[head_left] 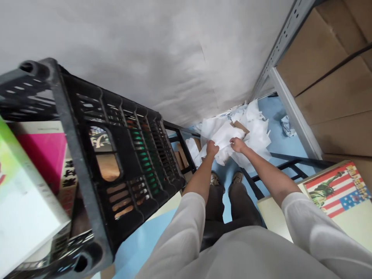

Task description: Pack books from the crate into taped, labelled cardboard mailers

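Both arms reach down in front of me, over my shoes. My left hand [212,148] is closed on the near left edge of a white sheet [223,136] that looks like thin wrapping paper or foam. Across from it, my right hand [237,145] pinches the same sheet at its right side. The sheet stretches between the two hands. Beneath and beyond it lies a heap of crumpled white sheets [255,133], with a piece of brown cardboard [241,127] among them.
A black plastic crate [128,147] with books stands at my left. Brown cartons [331,66] fill a metal rack [296,112] on the right. A book with a flag cover [338,190] lies on a pale table at my right. A grey wall [180,54] rises ahead.
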{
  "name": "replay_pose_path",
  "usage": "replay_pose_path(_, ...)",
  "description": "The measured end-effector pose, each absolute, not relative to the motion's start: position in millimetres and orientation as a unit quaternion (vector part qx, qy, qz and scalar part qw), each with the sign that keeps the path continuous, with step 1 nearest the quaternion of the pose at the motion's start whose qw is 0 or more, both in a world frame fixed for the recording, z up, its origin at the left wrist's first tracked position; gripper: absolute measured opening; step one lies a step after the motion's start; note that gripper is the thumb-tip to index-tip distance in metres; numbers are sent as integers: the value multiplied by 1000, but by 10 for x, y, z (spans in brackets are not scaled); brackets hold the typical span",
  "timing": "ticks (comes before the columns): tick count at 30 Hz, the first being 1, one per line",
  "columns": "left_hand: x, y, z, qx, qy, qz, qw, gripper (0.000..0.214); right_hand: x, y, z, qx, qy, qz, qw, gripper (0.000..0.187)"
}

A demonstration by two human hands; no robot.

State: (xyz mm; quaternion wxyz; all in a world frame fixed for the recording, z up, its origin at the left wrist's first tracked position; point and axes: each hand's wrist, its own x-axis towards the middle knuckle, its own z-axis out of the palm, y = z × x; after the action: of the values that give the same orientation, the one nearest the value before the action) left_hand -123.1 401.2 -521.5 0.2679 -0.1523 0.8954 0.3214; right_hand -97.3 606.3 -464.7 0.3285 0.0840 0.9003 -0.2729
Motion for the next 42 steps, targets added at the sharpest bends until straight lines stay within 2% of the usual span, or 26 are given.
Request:
replay_pose_path(2,-1205,4017,-5249,-154,888,335,275,36,-924,6090,-4687,84,900,-276,325,37)
replay_pose_path(5,-1062,4101,-5137,-128,895,360,230,44,-864,6089,-4641,107,892,-300,320,34)
replay_pose_path(12,-650,4553,-4154,54,892,396,211,67,-803,6082,-3894,272,837,-410,240,32)
replay_pose_path(15,-550,4730,-3631,132,887,391,208,69,-758,6168,-3481,312,824,-430,195,47)
replay_pose_path(21,-336,4884,-2723,274,872,361,184,70,-624,6420,-2794,378,824,-403,128,90)
replay_pose_path(27,-21,4838,-2173,426,823,323,193,73,-230,6600,-2241,428,797,-419,84,125)
replay_pose_path(29,88,4816,-2044,474,798,313,202,73,-23,6619,-2068,449,796,-398,83,129)
replay_pose_path(32,254,4782,-1872,536,761,304,205,72,359,6638,-1827,476,794,-379,25,122)
replay_pose_path(35,416,4757,-1725,579,731,299,201,72,823,6663,-1629,505,766,-386,-92,110)
replay_pose_path(39,633,4796,-1592,624,693,298,204,73,1516,6689,-1470,574,682,-394,-225,96)
replay_pose_path(42,837,4908,-1575,644,671,291,222,75,2053,6693,-1442,629,598,-403,-291,78)
